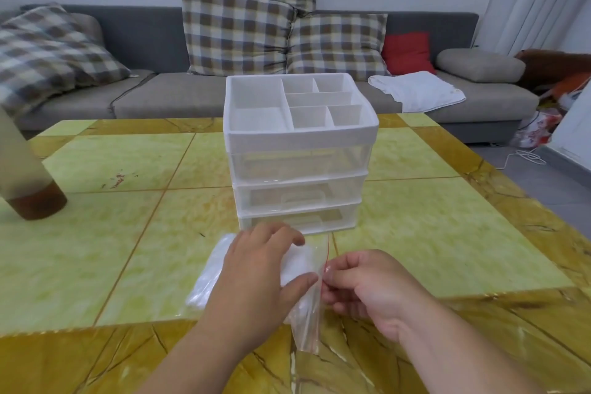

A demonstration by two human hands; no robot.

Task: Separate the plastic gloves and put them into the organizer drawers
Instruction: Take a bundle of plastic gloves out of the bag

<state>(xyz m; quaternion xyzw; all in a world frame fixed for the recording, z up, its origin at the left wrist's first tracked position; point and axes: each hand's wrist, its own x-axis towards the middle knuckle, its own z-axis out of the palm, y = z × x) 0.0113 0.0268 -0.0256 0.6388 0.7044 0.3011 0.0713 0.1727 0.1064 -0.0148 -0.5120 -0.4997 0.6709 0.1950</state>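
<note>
head cam: looking down at my yellow tiled table (431,227), both hands busy near the front edge
left hand (256,272): palm down on the zip bag (307,323), fingers loose and slightly bent, thumb pressing right by the red seal strip
right hand (367,288): fingertips pinching the bag's mouth at that red strip, other fingers curled in
gloves (208,278): one whitish wad inside the bag, showing just left of my left hand, flat on the table
organizer (297,144): just behind the bag, three clear drawers (300,195) all pushed in, white divided tray on top
background: grey sofa (144,41) with checked cushions (236,32), white cloth (415,89) lying on the seat
</note>
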